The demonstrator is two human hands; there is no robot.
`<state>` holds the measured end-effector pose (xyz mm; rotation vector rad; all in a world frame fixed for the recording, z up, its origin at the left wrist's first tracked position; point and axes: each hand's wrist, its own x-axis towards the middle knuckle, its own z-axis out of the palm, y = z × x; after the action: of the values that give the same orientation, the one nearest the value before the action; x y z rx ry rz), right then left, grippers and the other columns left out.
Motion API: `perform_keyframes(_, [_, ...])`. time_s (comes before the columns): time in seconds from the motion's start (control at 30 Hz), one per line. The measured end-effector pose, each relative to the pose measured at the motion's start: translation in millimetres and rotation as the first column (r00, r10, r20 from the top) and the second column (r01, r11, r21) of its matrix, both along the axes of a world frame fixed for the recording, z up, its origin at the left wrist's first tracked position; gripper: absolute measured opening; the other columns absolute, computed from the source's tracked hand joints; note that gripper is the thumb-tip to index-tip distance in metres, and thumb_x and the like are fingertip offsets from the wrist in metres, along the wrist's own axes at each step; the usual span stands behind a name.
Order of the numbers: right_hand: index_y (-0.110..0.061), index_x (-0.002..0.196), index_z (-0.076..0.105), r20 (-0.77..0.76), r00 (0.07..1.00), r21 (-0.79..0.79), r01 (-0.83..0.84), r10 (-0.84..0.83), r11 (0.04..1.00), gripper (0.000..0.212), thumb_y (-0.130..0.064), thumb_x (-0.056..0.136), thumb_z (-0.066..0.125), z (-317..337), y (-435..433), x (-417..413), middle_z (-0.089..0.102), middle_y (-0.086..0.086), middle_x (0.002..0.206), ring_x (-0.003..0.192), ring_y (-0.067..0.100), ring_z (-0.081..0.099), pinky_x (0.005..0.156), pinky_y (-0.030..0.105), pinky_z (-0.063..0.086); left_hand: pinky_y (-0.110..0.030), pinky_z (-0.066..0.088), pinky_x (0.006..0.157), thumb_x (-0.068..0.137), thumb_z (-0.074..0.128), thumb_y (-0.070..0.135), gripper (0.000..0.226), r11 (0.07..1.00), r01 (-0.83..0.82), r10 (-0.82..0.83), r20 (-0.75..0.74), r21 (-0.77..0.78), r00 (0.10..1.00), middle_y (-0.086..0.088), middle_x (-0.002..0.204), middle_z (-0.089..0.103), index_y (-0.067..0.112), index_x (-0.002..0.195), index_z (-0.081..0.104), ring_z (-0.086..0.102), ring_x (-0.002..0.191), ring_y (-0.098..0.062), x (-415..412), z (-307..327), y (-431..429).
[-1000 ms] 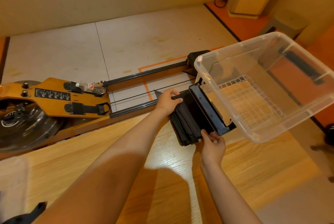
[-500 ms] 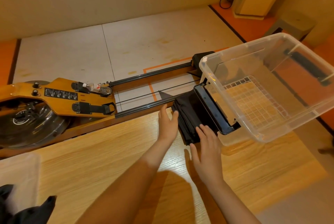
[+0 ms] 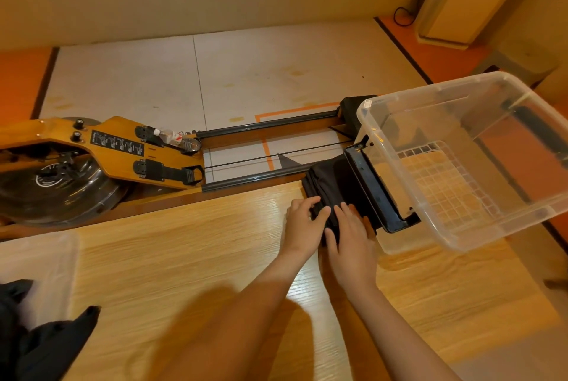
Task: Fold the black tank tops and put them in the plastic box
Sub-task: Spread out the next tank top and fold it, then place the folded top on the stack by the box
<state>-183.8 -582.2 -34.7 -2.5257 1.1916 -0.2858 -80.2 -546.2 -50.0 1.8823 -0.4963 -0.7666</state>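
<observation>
At the near left corner loose black garments lie on the wooden table; farther in, the left hand curls its fingers round the near left edge of the folded black tank tops; the right hand lies flat on the stack, fingers straight; just right of it stands the empty clear plastic box; beyond the table, on the floor, is a wooden rowing machine with a bottle.

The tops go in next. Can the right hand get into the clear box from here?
Probably yes. The box is open-topped, just beside the right hand, which rests on the tops; only its near wall and a black frame stand between.
</observation>
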Motion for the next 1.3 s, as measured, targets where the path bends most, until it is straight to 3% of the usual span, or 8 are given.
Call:
perform_keyframes(0.23, [-0.014,0.132,0.055,-0.067,0.996,-0.050,0.053,-0.057,0.997,0.045,-0.023,0.089,0.064,3,-10,7,0.049,0.000,0.142,0.122,0.020,0.053,0.095,0.045,0.040,-0.036,0.048,0.096,0.088,0.064,0.040,0.041,0.994,-0.067,0.081,-0.173,0.083,0.982,0.005,0.120,0.056,0.022,0.123,0.052,0.056,0.102,-0.012,0,1,-7])
perform_keyframes(0.4, [-0.010,0.111,0.067,0.059,0.998,-0.156,0.038,-0.029,0.987,0.025,-0.015,0.087,0.067,4,-13,13,0.064,0.003,0.121,0.106,0.024,0.062,0.071,0.030,0.044,-0.035,0.047,0.098,0.089,0.063,0.039,0.041,0.998,-0.049,0.057,-0.220,0.038,0.974,0.006,0.124,0.056,0.025,0.126,0.054,0.056,0.106,-0.010,1,4,-4])
perform_keyframes(0.5, [-0.012,0.112,0.068,0.067,0.997,-0.205,0.054,-0.041,0.977,0.026,-0.019,0.087,0.068,5,-8,15,0.064,0.002,0.123,0.119,0.023,0.055,0.082,0.035,0.044,-0.039,0.048,0.099,0.091,0.060,0.040,0.043,0.999,-0.045,0.046,-0.265,0.008,0.963,0.005,0.127,0.056,0.024,0.130,0.051,0.057,0.108,-0.012,1,4,-3])
perform_keyframes(0.63, [-0.016,0.134,0.055,-0.064,0.998,-0.224,0.007,-0.021,0.975,0.052,-0.037,0.087,0.057,-3,-2,8,0.050,0.007,0.143,0.121,0.025,0.056,0.094,0.045,0.045,-0.036,0.048,0.099,0.094,0.058,0.038,0.046,0.999,-0.037,0.040,-0.245,0.017,0.969,0.002,0.133,0.052,0.024,0.135,0.044,0.054,0.110,-0.011,2,5,-2])
perform_keyframes(0.73, [-0.022,0.143,0.044,-0.141,0.990,-0.258,-0.054,0.018,0.965,0.064,-0.047,0.084,0.046,-5,-3,5,0.038,0.012,0.151,0.130,0.029,0.045,0.106,0.046,0.031,-0.035,0.034,0.111,0.097,0.049,0.040,0.055,1.000,-0.022,0.021,-0.055,0.000,0.998,0.001,0.151,0.032,0.028,0.147,0.031,0.037,0.133,-0.014,2,11,3])
perform_keyframes(0.83, [-0.017,0.145,0.041,-0.209,0.977,-0.270,-0.091,0.034,0.959,0.070,-0.051,0.084,0.037,-10,-4,4,0.038,0.020,0.149,0.138,0.035,0.033,0.115,0.044,0.006,-0.033,0.004,0.119,0.094,0.011,0.061,0.062,0.929,0.330,-0.369,0.361,0.168,0.856,0.011,0.162,0.000,0.040,0.152,0.011,-0.002,0.147,-0.009,-1,15,12])
perform_keyframes(0.97, [-0.013,0.139,0.050,-0.264,0.964,-0.237,-0.106,0.041,0.966,0.070,-0.051,0.082,0.035,-12,-2,3,0.041,0.019,0.147,0.139,0.034,0.031,0.116,0.038,-0.007,-0.035,-0.005,0.119,0.076,-0.011,0.067,0.082,0.831,0.453,-0.552,0.380,0.322,0.743,0.013,0.161,-0.008,0.039,0.152,0.005,-0.011,0.148,-0.009,1,15,18])
perform_keyframes(1.3, [-0.006,0.148,0.029,-0.167,0.981,-0.247,-0.141,0.102,0.959,0.072,-0.047,0.089,0.036,4,31,-2,0.032,0.012,0.153,0.145,0.025,0.018,0.117,0.041,0.002,-0.029,-0.014,0.114,0.085,-0.012,0.067,0.085,0.865,0.160,-0.425,0.526,0.475,0.736,0.005,0.162,-0.011,0.022,0.155,0.007,-0.017,0.146,-0.011,17,14,67])
